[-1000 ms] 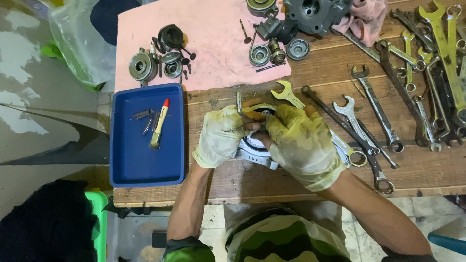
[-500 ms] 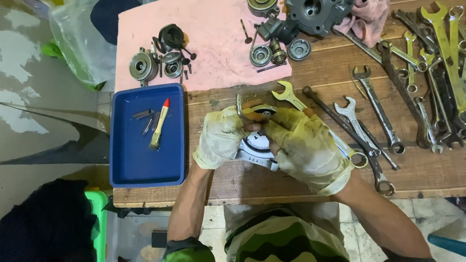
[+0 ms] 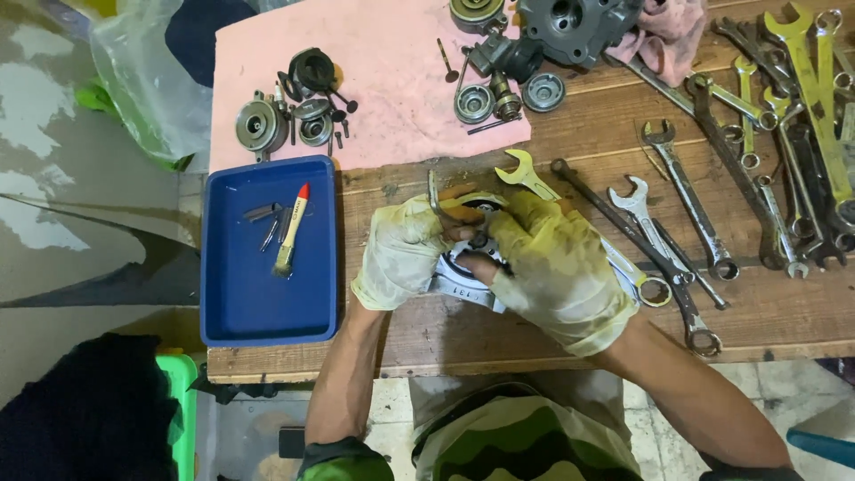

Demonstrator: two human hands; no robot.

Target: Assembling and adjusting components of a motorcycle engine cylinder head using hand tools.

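Both my hands wear dirty pale fingerless gloves and work over a round silver-and-black metal engine part [image 3: 463,287] on the wooden bench [image 3: 534,330]. My left hand [image 3: 403,254] grips the part's left rim and holds a thin bent metal tool [image 3: 434,198] that sticks up from its fingers. My right hand [image 3: 557,267] lies over the part's right side, its fingertips pressed into the part's centre. Most of the part is hidden under the hands.
A blue tray [image 3: 240,307] with a small brush [image 3: 292,227] and bits sits at left. A pink mat [image 3: 392,80] at the back carries several small engine parts. Several spanners [image 3: 695,214] lie to the right, one [image 3: 527,176] just behind my hands.
My right hand has shifted slightly over the part, fingers working at its centre. My left hand stays where it was.
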